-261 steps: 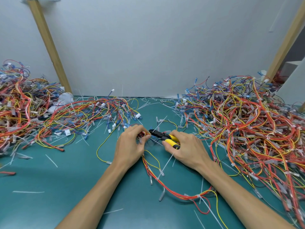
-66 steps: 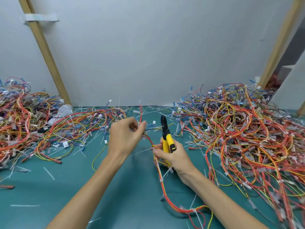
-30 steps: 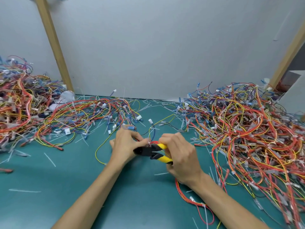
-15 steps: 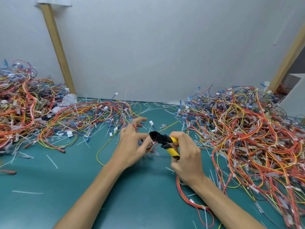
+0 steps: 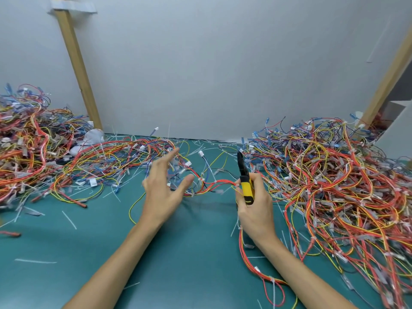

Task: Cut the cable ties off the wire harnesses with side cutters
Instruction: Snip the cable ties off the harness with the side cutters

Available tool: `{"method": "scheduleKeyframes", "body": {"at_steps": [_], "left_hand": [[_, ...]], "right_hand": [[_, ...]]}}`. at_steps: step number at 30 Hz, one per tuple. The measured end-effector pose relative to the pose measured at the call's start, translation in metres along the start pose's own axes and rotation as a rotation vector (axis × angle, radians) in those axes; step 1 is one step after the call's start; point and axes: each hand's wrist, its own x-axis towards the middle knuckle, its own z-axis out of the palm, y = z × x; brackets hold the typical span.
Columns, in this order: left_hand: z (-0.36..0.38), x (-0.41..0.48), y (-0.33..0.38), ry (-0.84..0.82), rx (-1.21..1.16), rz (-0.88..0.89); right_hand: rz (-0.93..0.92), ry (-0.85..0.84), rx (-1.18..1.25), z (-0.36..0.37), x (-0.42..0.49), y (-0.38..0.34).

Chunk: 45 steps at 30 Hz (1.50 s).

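Observation:
My right hand point(image 5: 255, 210) grips the side cutters point(image 5: 245, 179) by their yellow handles, the black jaws pointing up and away. The same hand also pinches a red and yellow wire harness point(image 5: 214, 184), which stretches left from it to my left hand point(image 5: 162, 192) and trails down past my right wrist. The left hand is open with fingers spread, blurred, just at the harness's left end and holding nothing. Small white cable ties sit along the harness.
A big tangle of harnesses point(image 5: 334, 186) covers the right side of the green mat point(image 5: 178, 253). Another heap point(image 5: 29, 152) rises at the far left, with a flatter spread point(image 5: 107, 161) beside it. Cut tie scraps point(image 5: 69, 219) litter the mat. A white wall stands behind.
The cutters have swung from pointing left at the harness to pointing up. My left hand has let go of the harness and opened, moving up and away.

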Motion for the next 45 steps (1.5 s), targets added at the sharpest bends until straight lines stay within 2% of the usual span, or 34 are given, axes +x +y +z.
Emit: {"method": "scheduleKeyframes", "body": {"at_steps": [2, 4, 6, 7, 9, 13, 17, 22, 27, 30, 36, 40, 45], "left_hand": [[-0.003, -0.001, 0.002, 0.163, 0.097, 0.071], [-0.002, -0.002, 0.006, 0.258, 0.231, 0.313], [0.003, -0.007, 0.013, 0.193, 0.274, 0.562], [0.007, -0.01, 0.016, 0.124, 0.289, 0.623], [0.014, -0.015, 0.017, -0.035, 0.329, 0.579], [0.022, -0.021, 0.004, -0.258, 0.307, 0.311], [0.03, -0.017, -0.005, -0.365, 0.248, 0.236], [0.026, -0.011, -0.012, -0.397, 0.215, 0.162], [0.02, -0.01, -0.006, -0.543, 0.185, 0.087], [0.014, -0.007, -0.005, -0.625, 0.115, 0.063], [0.016, -0.012, -0.006, -0.633, 0.072, 0.052], [0.021, -0.014, -0.013, -0.523, 0.179, 0.104], [0.017, -0.013, -0.021, -0.463, 0.383, 0.236]], "right_hand": [[0.024, -0.031, 0.037, 0.0, 0.0, -0.001], [0.031, -0.045, 0.055, 0.001, 0.0, -0.002], [0.023, -0.048, 0.057, 0.001, 0.0, -0.004], [0.023, -0.05, 0.063, 0.0, 0.0, -0.004], [0.029, -0.057, 0.082, -0.001, -0.001, -0.005], [0.015, -0.069, 0.082, 0.0, -0.002, -0.005], [-0.026, -0.083, 0.061, 0.0, -0.003, -0.006], [-0.108, -0.103, -0.041, 0.001, -0.005, -0.007], [-0.264, -0.101, -0.206, 0.0, -0.006, -0.008], [-0.189, -0.131, -0.199, 0.002, -0.006, -0.004], [0.014, -0.157, -0.103, 0.003, 0.0, 0.004], [0.055, -0.188, -0.094, 0.004, 0.002, 0.006], [0.07, -0.219, -0.16, 0.003, 0.001, 0.006]]}}
